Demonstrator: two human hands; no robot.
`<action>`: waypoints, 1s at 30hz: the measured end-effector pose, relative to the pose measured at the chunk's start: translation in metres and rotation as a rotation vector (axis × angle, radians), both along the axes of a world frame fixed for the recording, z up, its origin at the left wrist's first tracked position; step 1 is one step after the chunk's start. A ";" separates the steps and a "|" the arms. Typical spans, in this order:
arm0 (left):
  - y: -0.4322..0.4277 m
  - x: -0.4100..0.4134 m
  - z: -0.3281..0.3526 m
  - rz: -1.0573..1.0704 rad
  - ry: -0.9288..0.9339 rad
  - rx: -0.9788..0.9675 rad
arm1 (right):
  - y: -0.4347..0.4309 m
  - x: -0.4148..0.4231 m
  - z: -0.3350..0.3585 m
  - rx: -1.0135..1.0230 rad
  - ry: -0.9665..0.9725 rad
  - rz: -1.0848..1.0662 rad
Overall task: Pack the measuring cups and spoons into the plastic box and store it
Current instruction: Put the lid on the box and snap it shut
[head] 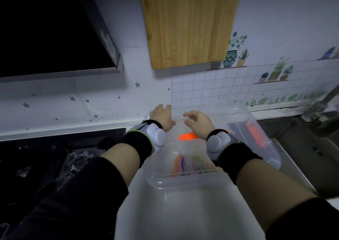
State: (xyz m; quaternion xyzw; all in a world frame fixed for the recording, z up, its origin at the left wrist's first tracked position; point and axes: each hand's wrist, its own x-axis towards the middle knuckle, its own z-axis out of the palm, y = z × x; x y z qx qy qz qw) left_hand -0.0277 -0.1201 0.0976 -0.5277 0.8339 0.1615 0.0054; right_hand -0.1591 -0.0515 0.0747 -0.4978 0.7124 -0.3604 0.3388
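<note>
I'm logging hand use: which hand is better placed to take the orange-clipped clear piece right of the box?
Right, probably. The right hand is nearer that clear piece; the left hand rests at the far-left corner of the plastic box and would have to cross over.

A person's arms, seen from a head-worn camera, are clad in loose black sleeves — the left sleeve [73,193] and the right sleeve [311,221] each end partway along the forearm, well short of the wrist. Each wrist is wrapped in a wide black fabric band trimmed with thin yellow-green piping, the left wristband [137,145] and the right wristband [237,160] alike, and each band carries a glossy white-grey plastic module of rounded, lobed shape: the left module [158,137] and the right module [218,144]. Beyond the bands the left hand [161,116] and the right hand [197,121] are bare.
</note>
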 end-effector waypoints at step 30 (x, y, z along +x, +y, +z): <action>0.027 -0.107 -0.045 -0.402 -0.016 0.093 | 0.091 -0.154 -0.036 0.382 0.457 -0.596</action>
